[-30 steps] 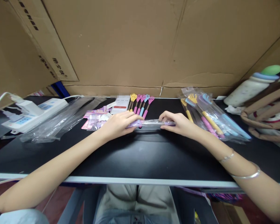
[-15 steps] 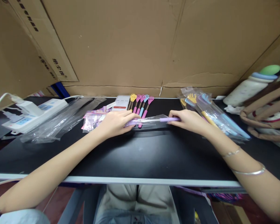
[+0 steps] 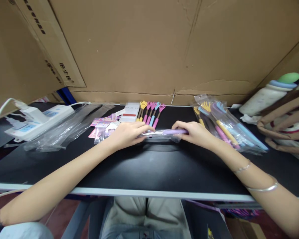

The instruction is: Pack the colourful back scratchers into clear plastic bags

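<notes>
A purple back scratcher [image 3: 173, 131] lies crosswise between my hands, most of its length inside a clear plastic sleeve [image 3: 161, 136]. My left hand [image 3: 131, 131] is closed on the sleeved left end, and its fingers hide the scratcher's head. At the other end my right hand [image 3: 193, 132] pinches the purple handle near the mouth of the sleeve. Just beyond my hands lies a row of several unwrapped back scratchers [image 3: 151, 113] in yellow, pink and blue. Bagged back scratchers [image 3: 226, 126] lie to the right of my right hand.
Left of my left hand are printed cards [image 3: 102, 124] and a phone [image 3: 129, 113] showing a timer. Further left lie empty clear sleeves [image 3: 64, 129] and a white power strip [image 3: 40, 122]. A bottle [image 3: 264, 96] and a brown bag [image 3: 284, 122] stand at right. Cardboard [image 3: 139, 49] walls the back.
My right hand has moved left, nearer my left hand, and the purple back scratcher has slid deeper into the sleeve. Both hands still hold on.
</notes>
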A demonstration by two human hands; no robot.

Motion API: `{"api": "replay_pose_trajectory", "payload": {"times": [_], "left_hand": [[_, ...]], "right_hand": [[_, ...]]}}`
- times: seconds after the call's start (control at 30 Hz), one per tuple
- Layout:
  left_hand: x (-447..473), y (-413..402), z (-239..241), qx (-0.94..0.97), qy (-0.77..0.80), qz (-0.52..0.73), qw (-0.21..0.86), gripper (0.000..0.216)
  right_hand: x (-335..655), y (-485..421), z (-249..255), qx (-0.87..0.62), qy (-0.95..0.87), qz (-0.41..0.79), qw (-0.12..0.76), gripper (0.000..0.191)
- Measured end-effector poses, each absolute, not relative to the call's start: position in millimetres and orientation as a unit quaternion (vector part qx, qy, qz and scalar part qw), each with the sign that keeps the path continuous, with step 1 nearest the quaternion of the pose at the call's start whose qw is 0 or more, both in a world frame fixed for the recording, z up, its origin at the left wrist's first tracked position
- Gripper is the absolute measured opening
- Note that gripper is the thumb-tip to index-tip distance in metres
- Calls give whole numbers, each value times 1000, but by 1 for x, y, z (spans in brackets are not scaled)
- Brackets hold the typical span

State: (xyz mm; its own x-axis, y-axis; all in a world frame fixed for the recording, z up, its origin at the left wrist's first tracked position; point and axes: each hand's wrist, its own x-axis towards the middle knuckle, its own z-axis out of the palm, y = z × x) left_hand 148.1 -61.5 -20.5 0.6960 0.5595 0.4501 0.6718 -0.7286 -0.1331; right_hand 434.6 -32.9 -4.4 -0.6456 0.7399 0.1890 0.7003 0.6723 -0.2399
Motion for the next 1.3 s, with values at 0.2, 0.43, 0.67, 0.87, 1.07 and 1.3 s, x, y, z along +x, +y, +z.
{"api": "replay_pose_trajectory", "payload": {"times": [0.2, 0.43, 0.67, 0.87, 1.07, 1.3], "left_hand": [[145, -59, -19, -905, -337, -198, 167, 22], [144, -59, -20, -904, -340, -200, 167, 21], [147, -59, -23, -906, -333, -213, 153, 20], [148, -60, -25, -905, -336, -217, 148, 20], [146, -60, -23, -902, -344, -215, 150, 22], [143, -58, -22, -899, -362, -209, 131, 24]], "right_hand": [[445, -29, 3, -433, -897, 43, 76, 16], [449, -24, 0, -451, -891, 30, 42, 13], [435, -31, -6, -421, -904, 39, 69, 15], [435, -33, -7, -405, -905, 90, 99, 19], [443, -30, 4, -404, -894, 161, 108, 25], [449, -26, 4, -353, -861, 345, 121, 31]]}}
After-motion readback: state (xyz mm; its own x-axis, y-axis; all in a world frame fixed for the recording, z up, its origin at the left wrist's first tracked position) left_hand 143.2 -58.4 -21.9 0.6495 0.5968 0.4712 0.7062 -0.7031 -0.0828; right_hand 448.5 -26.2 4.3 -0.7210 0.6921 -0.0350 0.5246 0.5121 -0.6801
